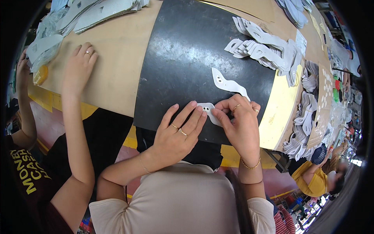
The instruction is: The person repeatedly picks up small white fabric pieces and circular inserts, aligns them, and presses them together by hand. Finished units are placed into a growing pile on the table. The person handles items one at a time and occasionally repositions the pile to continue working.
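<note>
Yellow lettering (29, 172), eight o'clock
It stands in three slanting lines of capitals on a dark shirt (44, 202).

Head-worn fisheye, facing down, close above the hands (177, 136) (242, 121), rim seemingly blurred

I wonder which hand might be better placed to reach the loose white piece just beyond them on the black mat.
Probably the right hand: the loose white piece has its lower end close by it. The left hand is farther off, touching another white piece.
</note>
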Demonstrator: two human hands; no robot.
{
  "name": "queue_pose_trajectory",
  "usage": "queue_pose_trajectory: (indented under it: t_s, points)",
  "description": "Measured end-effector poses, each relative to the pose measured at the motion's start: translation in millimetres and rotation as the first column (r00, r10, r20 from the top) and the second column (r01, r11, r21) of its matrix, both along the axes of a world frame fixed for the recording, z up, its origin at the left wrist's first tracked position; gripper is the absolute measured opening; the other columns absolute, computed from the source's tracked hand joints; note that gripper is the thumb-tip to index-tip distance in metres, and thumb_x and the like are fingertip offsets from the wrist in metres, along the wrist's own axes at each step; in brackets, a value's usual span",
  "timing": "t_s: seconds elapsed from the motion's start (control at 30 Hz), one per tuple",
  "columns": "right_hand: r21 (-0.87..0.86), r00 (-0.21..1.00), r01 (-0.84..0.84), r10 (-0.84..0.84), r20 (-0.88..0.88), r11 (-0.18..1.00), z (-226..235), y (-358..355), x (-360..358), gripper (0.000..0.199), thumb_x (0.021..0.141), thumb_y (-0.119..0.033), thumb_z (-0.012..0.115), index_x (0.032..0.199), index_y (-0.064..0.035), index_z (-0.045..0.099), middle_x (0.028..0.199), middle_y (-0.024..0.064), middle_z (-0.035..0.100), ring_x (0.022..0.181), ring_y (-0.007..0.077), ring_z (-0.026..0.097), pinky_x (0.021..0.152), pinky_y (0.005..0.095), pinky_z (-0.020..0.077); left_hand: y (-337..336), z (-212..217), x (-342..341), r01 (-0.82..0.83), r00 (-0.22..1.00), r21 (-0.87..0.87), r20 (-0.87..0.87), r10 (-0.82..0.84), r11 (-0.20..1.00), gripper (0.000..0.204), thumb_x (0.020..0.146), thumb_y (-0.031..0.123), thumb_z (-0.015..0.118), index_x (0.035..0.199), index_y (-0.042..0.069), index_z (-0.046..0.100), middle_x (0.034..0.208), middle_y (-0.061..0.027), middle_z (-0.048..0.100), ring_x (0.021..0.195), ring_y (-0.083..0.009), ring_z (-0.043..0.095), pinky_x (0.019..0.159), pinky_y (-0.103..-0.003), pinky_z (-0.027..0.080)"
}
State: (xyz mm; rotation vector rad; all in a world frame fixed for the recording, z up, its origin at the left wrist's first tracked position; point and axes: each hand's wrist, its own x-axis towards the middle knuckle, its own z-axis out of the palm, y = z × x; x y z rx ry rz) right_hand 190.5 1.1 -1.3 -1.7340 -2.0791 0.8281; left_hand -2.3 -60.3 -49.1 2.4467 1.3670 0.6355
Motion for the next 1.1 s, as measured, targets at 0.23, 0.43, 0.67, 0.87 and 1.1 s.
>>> queue_pose_trajectory:
  t_s: [0.23, 0.43, 0.67, 0.87, 1.1]
  points:
    - [-0.030, 1.000, -0.001, 0.001, 0.002, 1.000, 0, 1, -1, 0.007, 0.086, -0.014, 0.079, 0.085, -0.0103, 0.073, 0.082, 0.0009, 0.060, 0.083, 0.0196, 0.058, 0.090, 0.0394, 0.0303, 4, 6, 0, 0.009, 1.000, 0.027, -0.027, -0.008, 1.000, 0.042, 0.085, 0.011, 0.068, 0.124, -0.001, 0.071, 0.135, -0.0134, 0.064, 0.135, -0.0308, 0.056, 0.112, -0.052, 0.039]
    - [-0.027, 1.000, -0.007, 0.007, 0.005, 1.000, 1, 3, -1, 0.007, 0.086, -0.014, 0.079, 0.085, -0.0107, 0.073, 0.082, 0.0009, 0.060, 0.083, 0.0198, 0.058, 0.089, 0.0391, 0.0300, 5, 9, 1, 0.008, 0.999, 0.021, -0.032, -0.007, 1.000, 0.041, 0.085, 0.012, 0.068, 0.124, -0.001, 0.071, 0.135, -0.0135, 0.064, 0.136, -0.0316, 0.056, 0.111, -0.052, 0.040]
    - [0.001, 0.998, -0.060, 0.060, 0.030, 0.998, 2, 9, -1, 0.007, 0.085, -0.014, 0.080, 0.083, -0.0100, 0.074, 0.079, 0.0010, 0.061, 0.082, 0.0207, 0.059, 0.086, 0.0394, 0.0306, 2, 5, 2, -0.006, 1.000, -0.011, -0.021, 0.006, 1.000, 0.052, 0.080, 0.007, 0.068, 0.131, 0.001, 0.068, 0.141, -0.0113, 0.059, 0.138, -0.0306, 0.053, 0.113, -0.052, 0.038]
    - [-0.011, 0.999, -0.046, 0.046, -0.006, 0.999, 0, 11, 0, 0.008, 0.085, -0.014, 0.080, 0.081, -0.0095, 0.074, 0.078, 0.0022, 0.062, 0.080, 0.0211, 0.059, 0.085, 0.0385, 0.0312, 5, 10, 7, -0.030, 0.999, 0.010, -0.023, 0.030, 0.999, 0.046, 0.083, 0.007, 0.068, 0.129, 0.002, 0.069, 0.136, -0.0126, 0.062, 0.134, -0.0308, 0.057, 0.111, -0.052, 0.040]
    - [-0.004, 0.999, -0.042, 0.042, 0.012, 0.999, 0, 12, -3, 0.013, 0.085, -0.016, 0.080, 0.077, -0.0090, 0.072, 0.076, 0.0023, 0.062, 0.078, 0.0212, 0.059, 0.084, 0.0380, 0.0313, 0, 4, 6, -0.028, 0.998, 0.013, -0.056, 0.029, 1.000, 0.058, 0.078, 0.004, 0.067, 0.135, 0.005, 0.067, 0.142, -0.0101, 0.057, 0.138, -0.0290, 0.052, 0.114, -0.053, 0.036]
